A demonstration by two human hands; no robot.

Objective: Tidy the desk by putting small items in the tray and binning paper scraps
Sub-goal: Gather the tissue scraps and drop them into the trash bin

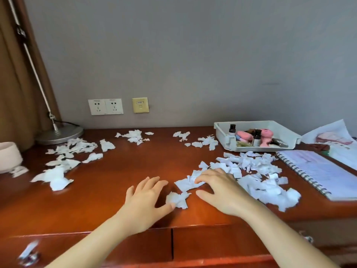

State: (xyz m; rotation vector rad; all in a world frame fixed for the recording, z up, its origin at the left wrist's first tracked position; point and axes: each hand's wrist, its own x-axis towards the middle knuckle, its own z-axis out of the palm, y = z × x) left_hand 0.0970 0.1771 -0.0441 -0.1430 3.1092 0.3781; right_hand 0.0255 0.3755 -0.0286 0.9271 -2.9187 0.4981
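**White scraps point(58, 176) all over the desk point(135, 161), both hands flat, holding nothing**

Far left: pale bowl point(8, 156) at the frame edge, a few scraps against its base. Below it, a metal drawer handle point(29, 254), blurred. Lamp base point(59, 135) sits on the back left corner, next to the brown curtain point(17, 84).

One loose cluster of scraps runs from the lamp base toward the front edge. Smaller bunches lie along the back of the desk, under the double socket point(105, 106) and the yellow wall plate point(140, 105).

Your left hand point(146, 198): palm down on bare wood, fingers spread and straight. Thumb tip touches a crumpled scrap point(178, 199) lying between your two hands.

Your right hand point(222, 190): palm down, fingers loosely bent, tips resting on a flat scrap point(188, 183). It presses, no pinch visible. The hand overlaps the near left edge of the big pile point(266, 188), which spreads right as far as the notebook.

Tray point(255, 148): grey, back right of the desk, just behind the big pile. It holds small dark bottles point(232, 129) and pink items point(265, 135). The rest is too blurred to name.

Right edge: spiral notebook point(318, 171) lying flat, touching the pile. Behind it, a loose sheet point(332, 130) with a drawing on it.
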